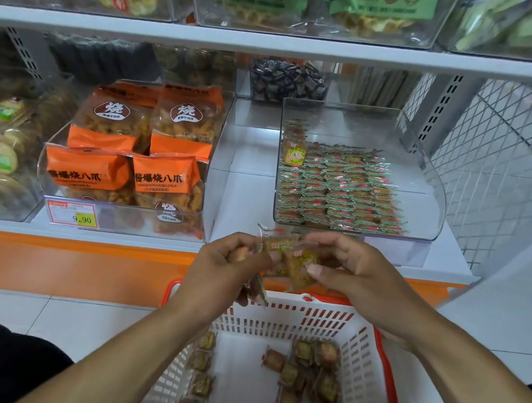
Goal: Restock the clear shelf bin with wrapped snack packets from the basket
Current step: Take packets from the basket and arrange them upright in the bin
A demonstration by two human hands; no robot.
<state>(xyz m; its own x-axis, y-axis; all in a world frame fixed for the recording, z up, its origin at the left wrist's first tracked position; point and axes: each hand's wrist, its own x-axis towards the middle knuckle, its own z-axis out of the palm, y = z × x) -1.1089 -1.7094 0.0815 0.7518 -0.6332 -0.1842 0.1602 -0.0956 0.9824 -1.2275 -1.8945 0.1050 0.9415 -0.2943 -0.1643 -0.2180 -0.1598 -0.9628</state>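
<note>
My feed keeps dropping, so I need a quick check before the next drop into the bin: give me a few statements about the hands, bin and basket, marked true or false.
1. Both hands hold snack packets above the basket's far rim. True.
2. The clear bin on the right is empty. False: rows of packets already fill its front part.
3. Packets remain on the basket floor. True.
4. The left hand is open and idle. False: its fingers curl around packets.
5. The orange bags sit in the bin being restocked. False: they fill the neighbouring bin to the left.
</note>
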